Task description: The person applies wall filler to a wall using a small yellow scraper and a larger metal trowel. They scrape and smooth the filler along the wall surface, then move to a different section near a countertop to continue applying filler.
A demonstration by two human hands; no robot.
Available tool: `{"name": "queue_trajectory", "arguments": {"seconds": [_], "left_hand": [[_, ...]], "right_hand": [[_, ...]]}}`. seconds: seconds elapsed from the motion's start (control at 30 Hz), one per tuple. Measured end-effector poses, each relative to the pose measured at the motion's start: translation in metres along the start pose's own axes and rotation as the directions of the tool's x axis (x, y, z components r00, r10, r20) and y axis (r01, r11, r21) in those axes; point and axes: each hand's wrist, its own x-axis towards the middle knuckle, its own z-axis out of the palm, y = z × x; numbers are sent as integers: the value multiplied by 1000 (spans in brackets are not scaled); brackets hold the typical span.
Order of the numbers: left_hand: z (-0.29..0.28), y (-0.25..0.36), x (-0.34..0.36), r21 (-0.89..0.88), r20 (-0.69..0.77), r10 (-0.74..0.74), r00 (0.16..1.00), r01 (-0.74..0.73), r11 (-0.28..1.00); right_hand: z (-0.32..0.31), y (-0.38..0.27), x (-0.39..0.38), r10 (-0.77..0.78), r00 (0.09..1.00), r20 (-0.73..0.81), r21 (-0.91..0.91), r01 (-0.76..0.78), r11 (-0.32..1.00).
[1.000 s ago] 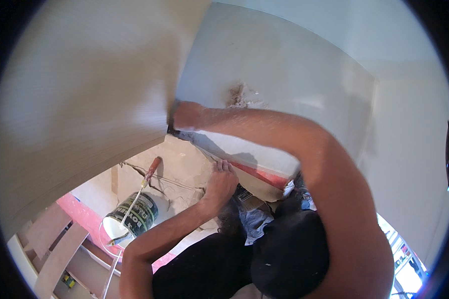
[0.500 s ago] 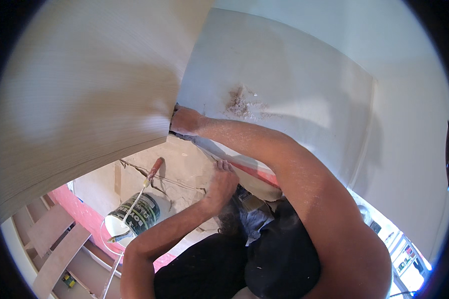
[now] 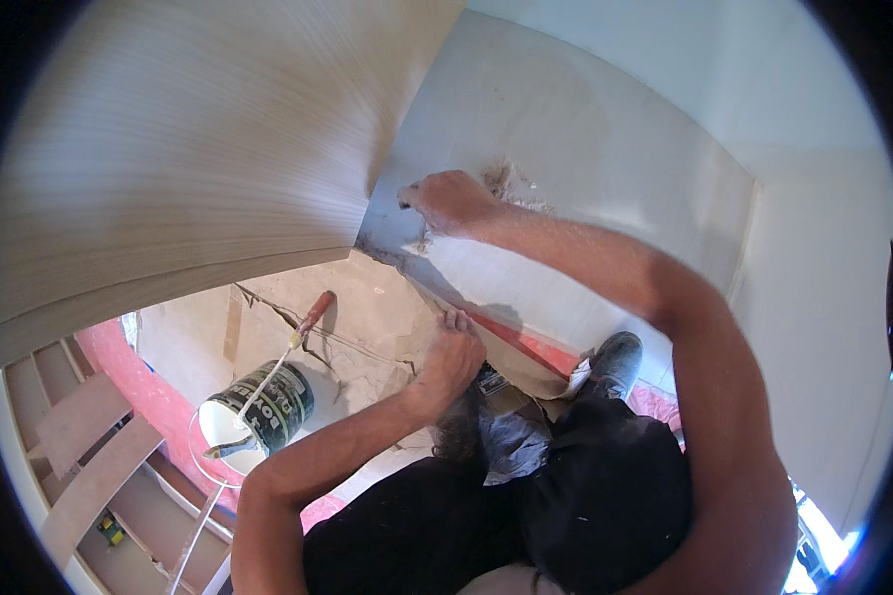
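Note:
My right hand [image 3: 452,203] is over the smooth grey panel [image 3: 585,129], beside a heap of brown dust and crumbs [image 3: 503,178]. Its fingers are closed, with a small dark bit at their tips that I cannot make out. Below it, a smaller patch of crumbs [image 3: 419,243] lies near the panel's corner. My left hand [image 3: 453,357] is lower down, fingers curled over the edge of a tan cardboard-like sheet [image 3: 372,297]. Along that edge runs a red strip [image 3: 526,345].
A pale wood-grain panel [image 3: 198,149] rises on the left. Beyond the sheet's middle stands a dark green bucket [image 3: 278,402] with a white inside, a red-handled roller [image 3: 315,312] leaning across it and a brush in it. Wooden boards [image 3: 104,486] lie lower left. My shoe [image 3: 617,362] is at right.
My right hand has come out of the corner beside the wood-grain panel and moved up and right over the grey panel. Crumbs now show near that corner. My left hand has barely shifted.

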Motion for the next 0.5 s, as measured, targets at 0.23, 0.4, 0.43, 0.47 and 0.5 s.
{"name": "queue_trajectory", "arguments": {"seconds": [0.23, 0.4, 0.43, 0.47, 0.5], "left_hand": [[2, -5, 5, 40, 9, 64, 998, -65, 997], [2, -3, 5, 20, 53, 53, 997, -54, 998], [2, -2, 3, 35, 3, 51, 999, -51, 998], [1, -2, 1, 48, -46, 48, 998, -46, 998], [1, -2, 0, 60, -89, 46, 995, -41, 997]], "right_hand": [[84, -33, -3, 202, 945, -256, 141, -171, 975], [42, -10, -12, 329, 917, -227, 298, -256, 920], [44, -11, -9, 320, 930, -181, 303, -257, 918], [47, -17, -2, 311, 941, -135, 307, -258, 916], [55, -23, 6, 300, 950, -84, 316, -260, 912]]}}
